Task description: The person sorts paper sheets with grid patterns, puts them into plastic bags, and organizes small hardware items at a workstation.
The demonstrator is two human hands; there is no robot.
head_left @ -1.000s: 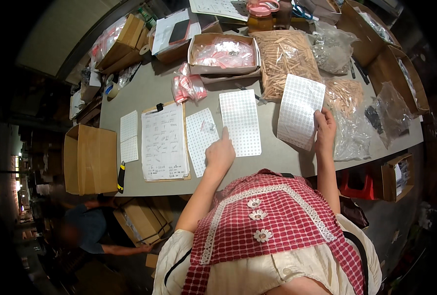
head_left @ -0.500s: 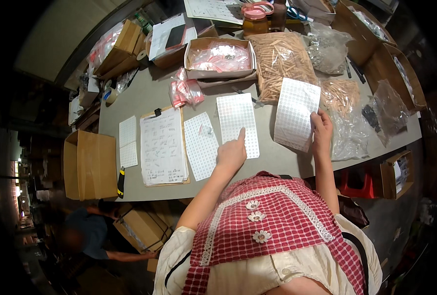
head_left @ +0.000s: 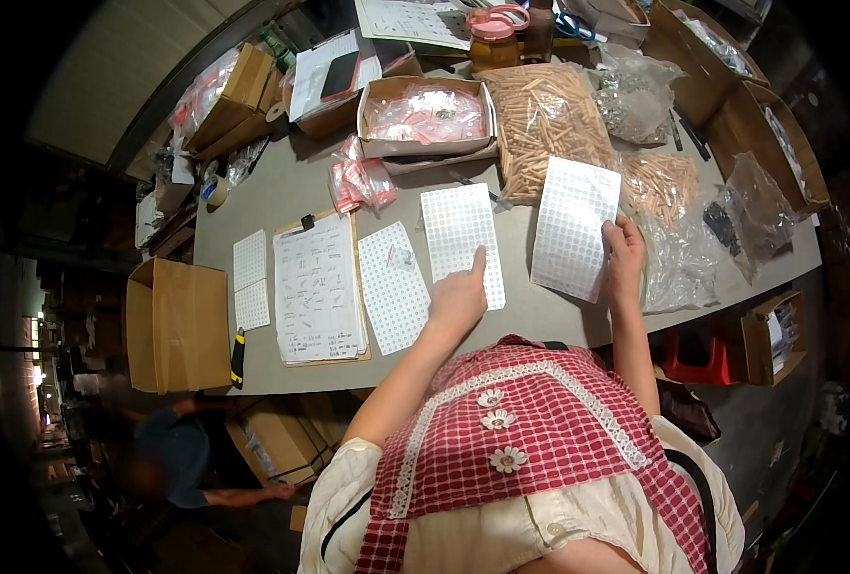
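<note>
My left hand points with its index finger stretched out, touching a white sheet of small round stickers that lies on the table. Its other fingers are curled, with nothing seen in them. My right hand grips the right edge of another sticker sheet, thumb on top and the other fingers partly hidden. This sheet is lifted and slightly bowed. To the left lies a third sticker sheet with a tiny clear bag on it. Beside that is a clipboard with a printed paper.
Behind the sheets stand an open box of small plastic bags and a big bag of wooden dowels. Clear plastic bags lie at right. A yellow-black cutter rests by a cardboard box. Another person bends at lower left.
My left index finger has slid slightly right along the middle sheet. The sheet in my right hand has tilted and dropped a little. The other person's arm has shifted slightly.
</note>
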